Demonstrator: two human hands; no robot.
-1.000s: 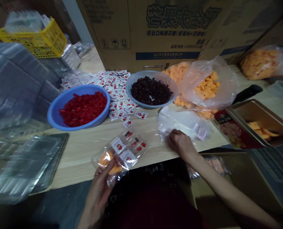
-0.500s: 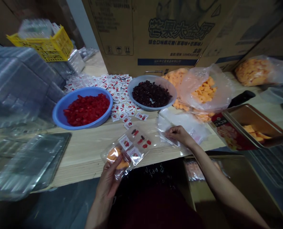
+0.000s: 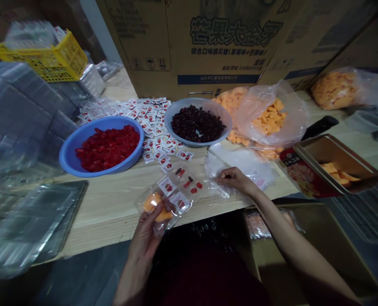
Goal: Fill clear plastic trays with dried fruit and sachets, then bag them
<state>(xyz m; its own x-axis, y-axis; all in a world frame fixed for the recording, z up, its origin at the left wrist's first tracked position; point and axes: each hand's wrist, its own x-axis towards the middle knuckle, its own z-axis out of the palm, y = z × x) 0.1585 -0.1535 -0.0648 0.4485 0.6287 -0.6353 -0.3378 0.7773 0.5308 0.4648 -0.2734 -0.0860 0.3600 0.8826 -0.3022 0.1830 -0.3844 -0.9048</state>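
Observation:
My left hand [image 3: 149, 236] grips the near end of a clear plastic tray [image 3: 172, 196] at the table's front edge. The tray holds orange pieces, small sachets and a few red and dark fruit bits. My right hand [image 3: 235, 179] pinches a clear plastic bag [image 3: 219, 183] just right of the tray, lifted from a pile of such bags [image 3: 246, 163].
A blue bowl of red fruit [image 3: 102, 144], a grey bowl of dark fruit [image 3: 197, 123], scattered sachets [image 3: 150, 119], open bags of orange pieces [image 3: 265, 119], a metal tray [image 3: 335, 163], stacked clear trays [image 3: 23, 170] at left, a yellow basket [image 3: 45, 57] and cardboard boxes [image 3: 208, 42] behind.
My right hand left the bag pile, pinched one clear bag and drew it left toward the filled tray. My left hand kept holding the tray.

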